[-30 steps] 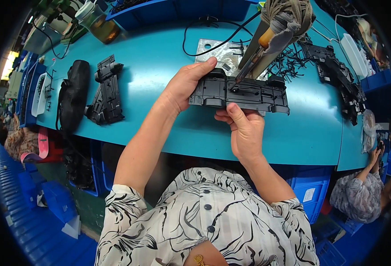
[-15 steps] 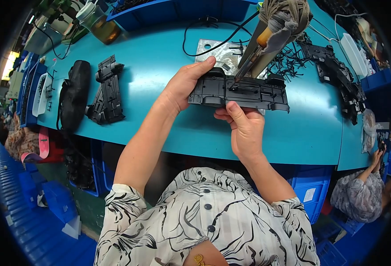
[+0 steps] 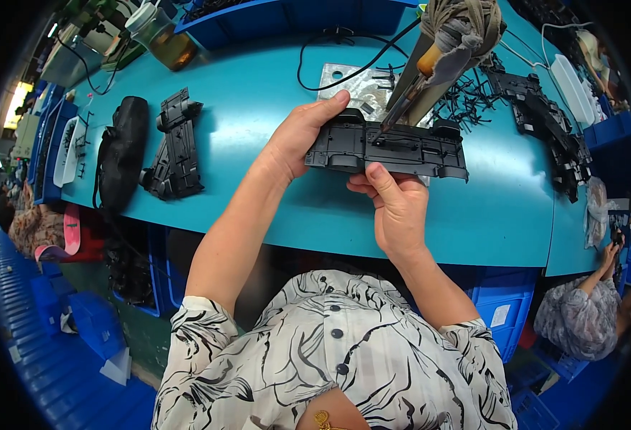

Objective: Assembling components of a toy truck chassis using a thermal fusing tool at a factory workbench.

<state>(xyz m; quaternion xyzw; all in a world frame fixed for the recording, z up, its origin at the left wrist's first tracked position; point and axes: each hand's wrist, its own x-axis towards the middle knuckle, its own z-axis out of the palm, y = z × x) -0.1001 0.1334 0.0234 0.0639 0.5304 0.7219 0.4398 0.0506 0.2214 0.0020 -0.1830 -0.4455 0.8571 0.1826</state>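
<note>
A long black plastic moulded part (image 3: 394, 147) is held over the teal table (image 3: 272, 93). My left hand (image 3: 302, 136) grips its left end, with the thumb lying along the top edge. My right hand (image 3: 394, 208) holds it from below at the middle, thumb pressed on its front edge. A hanging tool (image 3: 430, 64), wrapped in cloth at its top, points down with its tip touching the part's upper face. A metal plate (image 3: 362, 86) lies on the table behind the part.
A stack of black parts (image 3: 176, 143) and a black pouch (image 3: 122, 150) lie at the left. More black parts (image 3: 545, 122) are piled at the right. A glass jar (image 3: 161, 36) and blue bins (image 3: 287, 14) stand at the back. Another person (image 3: 588, 315) sits at the lower right.
Both hands have shifted the black part slightly up and toward the tool tip. The rest of the table looks the same.
</note>
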